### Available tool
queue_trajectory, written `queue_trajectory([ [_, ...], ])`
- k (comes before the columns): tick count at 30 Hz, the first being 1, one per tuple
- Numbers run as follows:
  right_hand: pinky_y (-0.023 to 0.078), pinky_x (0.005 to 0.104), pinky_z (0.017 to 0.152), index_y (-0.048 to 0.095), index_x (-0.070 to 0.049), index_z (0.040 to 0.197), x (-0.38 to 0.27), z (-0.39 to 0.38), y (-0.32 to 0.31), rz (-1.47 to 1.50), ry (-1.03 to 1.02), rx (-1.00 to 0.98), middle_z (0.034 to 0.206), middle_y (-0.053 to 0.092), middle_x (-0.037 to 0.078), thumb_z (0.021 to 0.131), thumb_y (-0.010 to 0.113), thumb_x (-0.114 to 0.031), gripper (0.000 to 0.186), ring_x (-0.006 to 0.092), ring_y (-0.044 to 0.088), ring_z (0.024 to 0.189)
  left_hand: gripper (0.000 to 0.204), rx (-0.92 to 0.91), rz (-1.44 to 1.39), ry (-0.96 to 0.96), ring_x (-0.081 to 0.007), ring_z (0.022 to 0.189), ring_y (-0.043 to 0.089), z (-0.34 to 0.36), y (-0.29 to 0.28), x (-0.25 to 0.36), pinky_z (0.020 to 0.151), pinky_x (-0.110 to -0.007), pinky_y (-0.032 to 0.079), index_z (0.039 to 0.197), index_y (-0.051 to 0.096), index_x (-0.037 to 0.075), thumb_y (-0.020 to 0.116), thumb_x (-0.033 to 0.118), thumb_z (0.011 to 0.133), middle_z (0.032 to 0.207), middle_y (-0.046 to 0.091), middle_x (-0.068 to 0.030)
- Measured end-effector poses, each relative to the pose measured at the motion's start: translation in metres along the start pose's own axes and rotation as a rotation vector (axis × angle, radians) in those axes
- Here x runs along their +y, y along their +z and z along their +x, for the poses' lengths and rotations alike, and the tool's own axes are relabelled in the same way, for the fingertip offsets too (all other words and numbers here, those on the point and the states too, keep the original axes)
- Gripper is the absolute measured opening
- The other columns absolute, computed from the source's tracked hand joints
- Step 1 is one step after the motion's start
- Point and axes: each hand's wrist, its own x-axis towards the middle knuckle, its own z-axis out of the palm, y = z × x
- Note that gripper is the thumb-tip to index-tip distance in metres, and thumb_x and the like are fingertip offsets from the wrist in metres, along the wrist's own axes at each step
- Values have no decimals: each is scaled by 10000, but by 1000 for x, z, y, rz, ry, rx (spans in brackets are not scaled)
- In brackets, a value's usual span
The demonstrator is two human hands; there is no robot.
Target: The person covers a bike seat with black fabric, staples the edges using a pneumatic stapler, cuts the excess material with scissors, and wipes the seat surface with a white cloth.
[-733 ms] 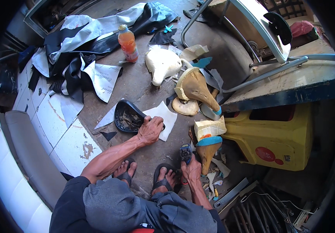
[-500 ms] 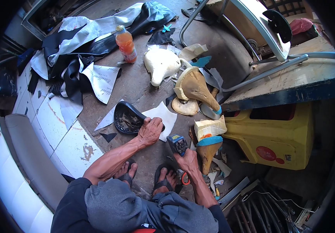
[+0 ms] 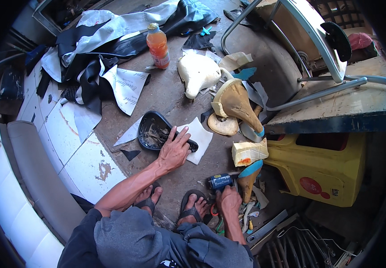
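Note:
A black bicycle saddle point(image 3: 153, 134) lies upturned on the floor, its hollow underside showing. My left hand point(image 3: 175, 151) rests over its narrow end, fingers stretched out and spread; the thumb is partly hidden. A white sheet piece point(image 3: 200, 142) lies under that end. Lower to the right, my right hand point(image 3: 228, 201) is closed round the handle of a blue and black staple gun point(image 3: 221, 181), held low by the floor. Just right of the tool are a tan saddle with a blue band point(image 3: 249, 178) and a cream foam block point(image 3: 250, 152).
A white saddle point(image 3: 198, 73) and a tan padded saddle point(image 3: 236, 100) lie ahead, near an orange drink bottle point(image 3: 158, 49). Black and white sheet material point(image 3: 126, 87) is heaped far left. A yellow plastic box point(image 3: 318, 165) sits under the bench point(image 3: 336, 105) at right.
My right hand has lowered the staple gun down and rightward, turning it sideways. My left hand's fingers have loosened from a grip and spread over the saddle. The view has shifted slightly.

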Motion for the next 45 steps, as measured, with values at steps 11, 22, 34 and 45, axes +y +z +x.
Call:
queue_trajectory([
  [11,539,496,803,736,-85,1013,-110,112,-16,326,-256,-41,971,681,185,907,665,-310,258,403,681,899,170,60,-92,1,-251,1398,433,-3,13,0,1222,-551,115,957,714,58,696,186,847,1258,609,-65],
  [22,542,481,795,743,-76,1013,-107,112,5,382,-276,6,1000,700,175,886,661,-302,271,392,681,906,185,106,-137,-16,-234,1389,446,-10,19,-1,1222,-537,105,986,704,60,702,175,841,1243,620,-65],
  [34,530,251,475,711,61,982,-98,124,27,1331,281,-317,770,671,69,898,663,-150,231,129,625,617,176,117,-75,-53,-212,1317,493,-4,16,8,1214,-511,118,955,743,148,676,270,847,1219,622,-39],
  [45,540,280,555,710,22,1041,-86,125,33,1137,158,-296,821,680,51,934,647,-215,267,125,636,653,131,129,-142,-111,-203,1105,558,11,15,13,1148,-492,177,901,710,133,658,239,843,1073,609,-17],
])
